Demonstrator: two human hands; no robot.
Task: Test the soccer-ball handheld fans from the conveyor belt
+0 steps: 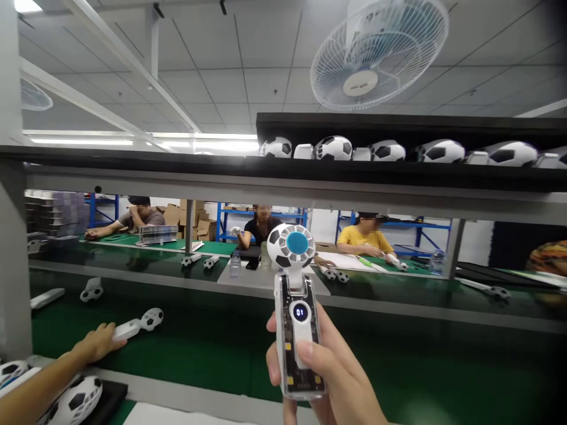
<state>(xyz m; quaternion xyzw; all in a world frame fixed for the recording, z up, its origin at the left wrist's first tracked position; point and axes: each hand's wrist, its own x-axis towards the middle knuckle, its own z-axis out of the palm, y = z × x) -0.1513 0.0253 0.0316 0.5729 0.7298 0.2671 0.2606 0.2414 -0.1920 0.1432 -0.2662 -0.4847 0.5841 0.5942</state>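
Observation:
My right hand (328, 360) grips an upright handheld fan (297, 336) near the centre, its thumb on the front and fingers wrapped round the left side. The fan has a football-patterned round head with a blue centre, a clear-fronted body and a small display reading 01. At the left, my left hand (100, 342) reaches over the green belt (199, 342), its fingers closed on the white handle of a second football-patterned fan (150, 319). That fan lies with its head pointing right.
Several football-patterned fans stand on the black upper shelf (199, 158). More lie at the lower left (77, 401) and on the belt's left part (91, 290). Across the line sit people (365, 239) at a green bench. A grey post (11, 254) stands left.

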